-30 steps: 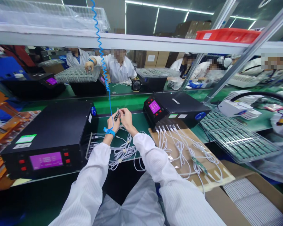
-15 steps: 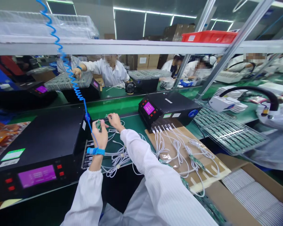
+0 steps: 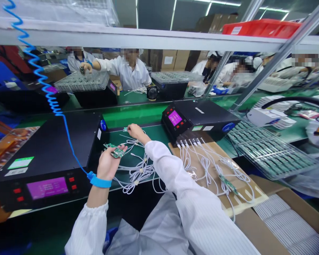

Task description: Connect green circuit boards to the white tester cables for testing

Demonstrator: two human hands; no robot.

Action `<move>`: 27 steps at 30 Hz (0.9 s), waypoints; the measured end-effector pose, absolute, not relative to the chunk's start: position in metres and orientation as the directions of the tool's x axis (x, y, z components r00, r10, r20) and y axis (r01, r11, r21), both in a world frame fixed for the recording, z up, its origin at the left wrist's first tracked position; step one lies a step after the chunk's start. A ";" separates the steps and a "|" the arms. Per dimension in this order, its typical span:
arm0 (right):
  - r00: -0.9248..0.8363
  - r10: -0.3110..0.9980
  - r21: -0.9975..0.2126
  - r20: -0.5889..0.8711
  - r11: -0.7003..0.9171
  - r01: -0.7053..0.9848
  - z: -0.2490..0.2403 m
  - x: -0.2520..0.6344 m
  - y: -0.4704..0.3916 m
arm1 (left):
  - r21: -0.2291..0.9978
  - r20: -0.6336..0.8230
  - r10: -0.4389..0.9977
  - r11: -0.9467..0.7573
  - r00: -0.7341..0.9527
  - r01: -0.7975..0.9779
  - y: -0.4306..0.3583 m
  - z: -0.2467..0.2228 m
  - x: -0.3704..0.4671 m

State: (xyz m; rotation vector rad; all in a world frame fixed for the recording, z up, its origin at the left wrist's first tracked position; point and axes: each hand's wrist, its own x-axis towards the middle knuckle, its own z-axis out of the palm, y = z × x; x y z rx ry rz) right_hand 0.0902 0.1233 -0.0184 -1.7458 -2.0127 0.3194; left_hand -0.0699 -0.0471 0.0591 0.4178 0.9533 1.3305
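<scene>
My left hand [image 3: 108, 163], with a blue strap [image 3: 101, 181] at its wrist, holds green circuit boards [image 3: 117, 152] in its palm, fingers curled around their edges. Farther forward and to the right, my right hand [image 3: 136, 132] pinches a small green board [image 3: 125, 129] at its fingertips over the green bench. Bundled white cables [image 3: 140, 170] lie below my right hand and beside my left. At the left stands a black tester [image 3: 50, 148] with a purple screen; a second black tester [image 3: 202, 117] stands right of my hands, with white cables plugged into its front.
Cardboard [image 3: 218, 159] bears more white cables and a green board [image 3: 227, 184]. A clear tray of boards [image 3: 271, 152] lies at the right, above an open carton of white pieces [image 3: 284, 216]. A coiled blue cord [image 3: 39, 71] hangs at left. People in white sit across the bench.
My left hand has turned palm up and opened out the boards, which now show more fully. My right hand has shifted slightly right in view with its small board. The camera view has also shifted.
</scene>
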 end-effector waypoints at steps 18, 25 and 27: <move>-0.494 0.848 -0.446 0.191 0.524 0.726 -0.007 0.088 0.088 | 0.844 -0.268 0.943 0.130 -0.199 -0.520 -0.055 0.037 -0.066; -0.552 0.817 -0.245 0.170 0.577 0.779 -0.012 0.083 0.080 | 0.826 -0.315 0.925 0.155 -0.215 -0.543 -0.055 0.047 -0.062; -0.541 0.812 -0.276 0.218 0.583 0.764 -0.012 0.086 0.079 | 0.814 -0.321 0.921 0.149 -0.221 -0.561 -0.053 0.050 -0.060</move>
